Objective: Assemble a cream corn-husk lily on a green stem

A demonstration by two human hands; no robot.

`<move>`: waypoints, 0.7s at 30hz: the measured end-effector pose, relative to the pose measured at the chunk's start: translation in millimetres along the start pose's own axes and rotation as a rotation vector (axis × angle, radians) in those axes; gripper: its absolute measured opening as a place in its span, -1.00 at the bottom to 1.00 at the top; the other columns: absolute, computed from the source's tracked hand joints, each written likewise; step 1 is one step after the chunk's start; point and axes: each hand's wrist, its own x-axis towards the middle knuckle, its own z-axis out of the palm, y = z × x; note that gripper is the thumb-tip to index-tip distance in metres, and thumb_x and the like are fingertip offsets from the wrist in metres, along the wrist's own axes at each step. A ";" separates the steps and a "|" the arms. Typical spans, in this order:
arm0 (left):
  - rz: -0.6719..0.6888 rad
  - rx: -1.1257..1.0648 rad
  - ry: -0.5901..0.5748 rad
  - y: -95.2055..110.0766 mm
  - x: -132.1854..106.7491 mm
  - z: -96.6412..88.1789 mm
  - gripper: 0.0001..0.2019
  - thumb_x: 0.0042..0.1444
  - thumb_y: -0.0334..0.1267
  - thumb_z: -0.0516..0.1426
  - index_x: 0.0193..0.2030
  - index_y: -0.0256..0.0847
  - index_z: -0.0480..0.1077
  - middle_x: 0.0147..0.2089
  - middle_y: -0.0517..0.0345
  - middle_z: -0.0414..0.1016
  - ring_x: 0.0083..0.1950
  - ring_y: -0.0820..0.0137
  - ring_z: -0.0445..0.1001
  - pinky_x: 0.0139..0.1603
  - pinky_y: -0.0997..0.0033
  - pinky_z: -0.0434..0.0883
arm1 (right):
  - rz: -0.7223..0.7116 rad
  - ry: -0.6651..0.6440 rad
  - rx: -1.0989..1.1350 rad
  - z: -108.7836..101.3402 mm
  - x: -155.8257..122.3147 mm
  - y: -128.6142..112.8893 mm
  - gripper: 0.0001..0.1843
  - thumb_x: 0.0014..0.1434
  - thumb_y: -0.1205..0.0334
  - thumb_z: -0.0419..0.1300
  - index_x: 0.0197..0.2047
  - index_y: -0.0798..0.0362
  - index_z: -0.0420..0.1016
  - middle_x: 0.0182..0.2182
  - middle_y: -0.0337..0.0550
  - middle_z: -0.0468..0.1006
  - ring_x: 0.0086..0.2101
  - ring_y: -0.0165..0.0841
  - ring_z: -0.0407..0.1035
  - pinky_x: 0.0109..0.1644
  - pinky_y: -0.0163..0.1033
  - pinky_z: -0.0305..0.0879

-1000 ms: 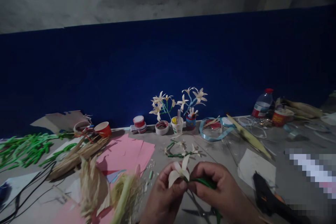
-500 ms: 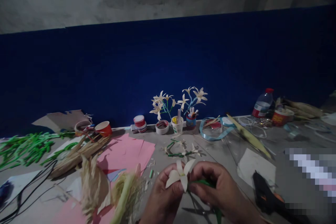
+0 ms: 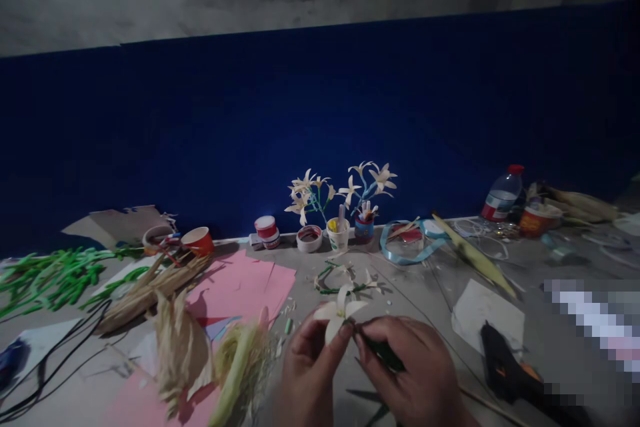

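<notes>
A cream-white flower with long pointed petals (image 3: pixel 340 310) is pinched at its base by my left hand (image 3: pixel 313 357), its face turned up and away from me. Close beside it, my right hand (image 3: pixel 413 363) grips a dark green strip (image 3: pixel 385 352), its fingertips meeting the left thumb just under the bloom. The flower's stem is mostly hidden by my fingers. Below the hands lies a dark pointed tool (image 3: pixel 370 400), partly covered. A small wreath of green stems and pale flowers (image 3: pixel 345 280) rests on the table just beyond.
Husks (image 3: pixel 180 353), pink paper (image 3: pixel 245 283) and green fuzzy stems (image 3: pixel 55 277) crowd the left. A glue gun (image 3: pixel 505 367) lies right of my hands, near a white card (image 3: pixel 490 313). Cups with finished flowers (image 3: pixel 337 237), blue ribbon (image 3: pixel 407 257) and a bottle (image 3: pixel 503 197) line the back.
Both hands have turned, tilting the flower upward and slightly left. The right fingers have closed in nearer the flower's base, and the green strip now shows less.
</notes>
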 end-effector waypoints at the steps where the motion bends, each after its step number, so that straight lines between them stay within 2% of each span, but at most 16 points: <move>1: -0.016 0.003 0.014 0.6 0.2 0.5 -0.70 -0.26 -0.14 0.46 -0.36 -0.21 0.63 -0.31 0.05 0.68 -0.13 0.20 0.59 -0.06 0.37 0.47 | 0.019 -0.006 0.041 -0.3 1.1 -0.6 -0.90 0.16 0.39 0.18 -0.30 -0.02 0.44 -0.44 -0.28 0.67 -0.44 -0.39 0.54 -0.31 -0.35 0.31; 7: -0.028 -0.027 0.020 5.7 -0.8 1.7 -0.75 -0.34 -0.13 0.48 -0.53 -0.18 0.60 -0.48 0.16 0.63 -0.35 0.37 0.54 -0.25 0.49 0.46 | 0.443 -0.099 0.458 -5.8 10.5 -7.4 -0.88 0.13 0.26 0.21 -0.44 0.02 0.49 -0.57 -0.31 0.52 -0.52 -0.42 0.37 -0.43 -0.41 0.28; 10: -0.015 -0.053 0.008 6.5 -1.6 2.1 -0.77 -0.33 -0.16 0.48 -0.53 -0.18 0.60 -0.50 0.18 0.61 -0.37 0.39 0.53 -0.25 0.50 0.44 | 0.596 -0.098 0.616 -6.7 12.7 -9.1 -0.89 0.07 0.25 0.25 -0.48 0.03 0.49 -0.60 -0.36 0.43 -0.54 -0.46 0.28 -0.45 -0.41 0.22; 12: -0.024 -0.062 0.002 6.8 -1.3 2.3 -0.78 -0.31 -0.18 0.47 -0.52 -0.18 0.61 -0.48 0.16 0.62 -0.35 0.37 0.53 -0.23 0.49 0.43 | 0.702 -0.123 0.708 -6.1 13.4 -8.9 -0.86 0.07 0.20 0.27 -0.48 0.04 0.49 -0.64 -0.41 0.33 -0.59 -0.50 0.16 -0.53 -0.42 0.13; 15: -0.064 -0.067 -0.042 10.4 -0.6 3.3 -0.83 -0.28 -0.23 0.45 -0.51 -0.17 0.61 -0.43 0.13 0.64 -0.32 0.34 0.54 -0.21 0.46 0.44 | 0.785 -0.163 0.800 -4.0 13.3 -6.7 -0.83 0.06 0.13 0.29 -0.46 0.05 0.53 -0.65 -0.42 0.26 -0.63 -0.53 0.09 -0.60 -0.41 0.03; 19: -0.095 -0.042 -0.089 22.1 -0.7 6.5 -0.88 -0.27 -0.36 0.42 -0.53 -0.15 0.61 -0.40 0.14 0.62 -0.29 0.32 0.53 -0.18 0.44 0.45 | 0.837 -0.186 0.864 -0.4 10.2 -3.6 -0.76 0.03 0.05 0.35 -0.42 0.08 0.57 -0.65 -0.41 0.29 -0.65 -0.55 0.10 -0.61 -0.42 0.00; 21: -0.069 -0.020 -0.109 26.2 -1.1 7.7 -0.87 -0.29 -0.42 0.41 -0.57 -0.15 0.59 -0.44 0.16 0.57 -0.29 0.31 0.51 -0.17 0.44 0.45 | 0.867 -0.198 0.912 0.4 8.7 -3.2 -0.68 0.00 -0.03 0.37 -0.38 0.09 0.59 -0.64 -0.39 0.33 -0.66 -0.56 0.10 -0.62 -0.42 -0.01</move>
